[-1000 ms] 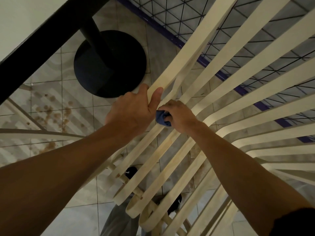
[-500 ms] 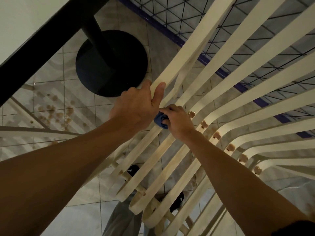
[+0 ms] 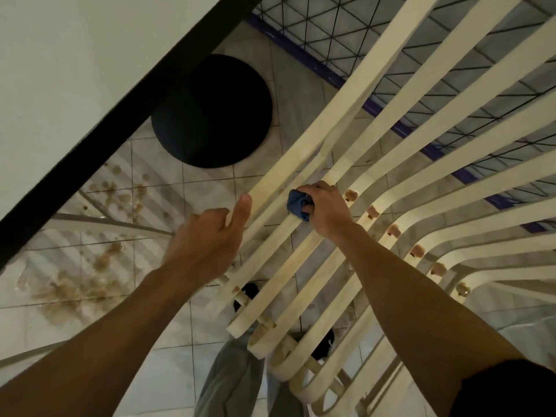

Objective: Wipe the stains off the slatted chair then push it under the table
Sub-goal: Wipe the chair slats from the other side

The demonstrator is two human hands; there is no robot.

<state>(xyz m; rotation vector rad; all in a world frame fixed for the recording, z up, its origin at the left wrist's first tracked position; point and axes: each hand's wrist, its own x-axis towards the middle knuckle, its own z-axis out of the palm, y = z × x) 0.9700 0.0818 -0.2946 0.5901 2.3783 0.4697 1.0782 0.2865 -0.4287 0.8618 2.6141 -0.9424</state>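
Below the head camera, the slatted chair (image 3: pixel 282 170) fills the right and middle of the view. Its pale curved slats fan from the near edge up toward the far right, with small wooden pegs (image 3: pixel 350 194) between them at the bend. The right hand (image 3: pixel 325 209) is clenched round a bunched blue cloth (image 3: pixel 298 204) and presses it onto a slat near the chair's left side. The left hand (image 3: pixel 204 239) is loose and blurred. Its thumb lies straight along the outermost slat and its fingers are not closed round anything. To the far left is the counter (image 3: pixel 60 55), white with a black edge. Its round black base (image 3: pixel 210 112) stands on a tiled floor (image 3: pixel 99 260) marked with brownish spots. A wire mesh (image 3: pixel 451 85) lies beyond the chair, and the person's shoes and grey trouser legs show through the slats at the near edge.

The step in hand looks like the wiping, with the chair standing well out from under the counter. A yellowish tinge shows on the slats nearer than the cloth, so that stretch probably needs more rubbing. The next move likely calls for the left hand to grip and steady the frame. The cloth could then be drawn firmly along the slat toward the near end without slipping into the gaps.
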